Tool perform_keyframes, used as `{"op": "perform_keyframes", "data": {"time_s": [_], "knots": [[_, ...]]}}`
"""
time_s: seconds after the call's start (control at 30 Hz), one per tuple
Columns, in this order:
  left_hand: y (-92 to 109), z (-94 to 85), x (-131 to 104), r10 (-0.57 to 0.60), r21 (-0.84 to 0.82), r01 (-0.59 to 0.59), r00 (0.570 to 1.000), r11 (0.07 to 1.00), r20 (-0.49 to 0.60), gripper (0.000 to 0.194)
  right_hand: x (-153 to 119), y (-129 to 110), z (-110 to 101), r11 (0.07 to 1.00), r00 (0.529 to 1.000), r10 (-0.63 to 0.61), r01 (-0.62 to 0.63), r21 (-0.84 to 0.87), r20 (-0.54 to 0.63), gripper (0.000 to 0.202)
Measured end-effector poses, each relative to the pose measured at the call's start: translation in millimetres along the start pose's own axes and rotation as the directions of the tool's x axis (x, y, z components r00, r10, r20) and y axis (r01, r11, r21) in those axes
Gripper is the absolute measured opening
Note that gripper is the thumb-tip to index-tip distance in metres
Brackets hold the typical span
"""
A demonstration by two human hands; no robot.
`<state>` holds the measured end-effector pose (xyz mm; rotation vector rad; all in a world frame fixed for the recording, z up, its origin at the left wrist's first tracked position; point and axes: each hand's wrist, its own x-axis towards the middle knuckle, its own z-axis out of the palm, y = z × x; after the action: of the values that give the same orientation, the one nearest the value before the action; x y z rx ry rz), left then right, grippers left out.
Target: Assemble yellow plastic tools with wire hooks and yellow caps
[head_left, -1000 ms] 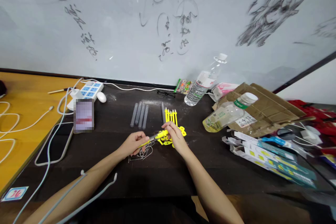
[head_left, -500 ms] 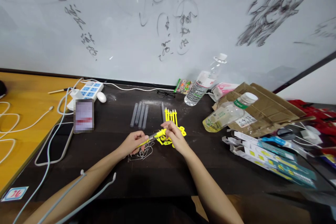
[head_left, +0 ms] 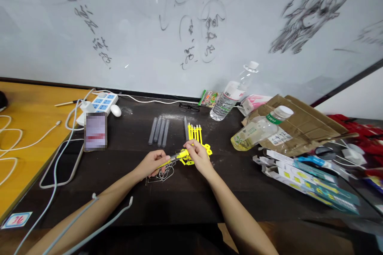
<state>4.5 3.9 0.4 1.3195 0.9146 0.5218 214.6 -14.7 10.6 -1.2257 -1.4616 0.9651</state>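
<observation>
A slim clear tube with yellow end pieces (head_left: 174, 157) is held between my hands, slanting up to the right. My left hand (head_left: 154, 163) is closed around its lower yellow end. The fingers of my right hand (head_left: 197, 155) pinch the upper yellow piece. Several yellow rods with metal tips (head_left: 196, 130) lie just beyond my right hand, and small yellow parts (head_left: 207, 150) lie partly hidden behind it. A tangle of thin pale cord or wire (head_left: 164, 175) rests below the tube. Several loose clear tubes (head_left: 159, 131) lie side by side farther back.
A water bottle (head_left: 229, 97), a leaning drink bottle (head_left: 260, 129), flattened cardboard (head_left: 305, 121) and opened boxes (head_left: 311, 179) stand or lie to the right. Leftward are a phone (head_left: 63, 163), a power strip (head_left: 103, 103) and white cables (head_left: 55, 171). Glasses (head_left: 189, 107) lie near the whiteboard (head_left: 134, 28).
My right hand has shifted very slightly and its grip on the upper yellow piece looks a little different. My left hand stays in place on the lower end.
</observation>
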Motion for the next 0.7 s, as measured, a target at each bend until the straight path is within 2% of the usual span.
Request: {"op": "perform_keyframes", "data": {"time_s": [0.2, 0.43, 0.57, 0.7], "knots": [[-2.4, -0.5, 1.2, 0.004, 0.005, -0.004, 1.000, 1.000, 0.009, 0.045, 0.0, -1.3, 0.1, 0.998, 0.999, -0.032, 0.032, 0.047, 0.006, 0.013], [-4.3, -0.7, 2.4, 0.009, 0.013, -0.009, 1.000, 1.000, 0.011, 0.044, 0.6, 0.7, -1.6, 0.997, 0.998, -0.049, 0.047, 0.061, 0.029, 0.019], [-2.1, -0.3, 1.0, 0.005, 0.014, -0.005, 1.000, 1.000, 0.008, 0.044, 0.3, -1.0, -1.5, 1.000, 1.000, -0.020, 0.020, 0.009, 0.010, 0.014], [-1.6, -0.2, 0.3, 0.007, 0.016, -0.007, 1.000, 1.000, 0.005, 0.043, 0.5, -1.4, 0.3, 0.999, 1.000, -0.011, 0.011, -0.034, -0.013, 0.023]]}}
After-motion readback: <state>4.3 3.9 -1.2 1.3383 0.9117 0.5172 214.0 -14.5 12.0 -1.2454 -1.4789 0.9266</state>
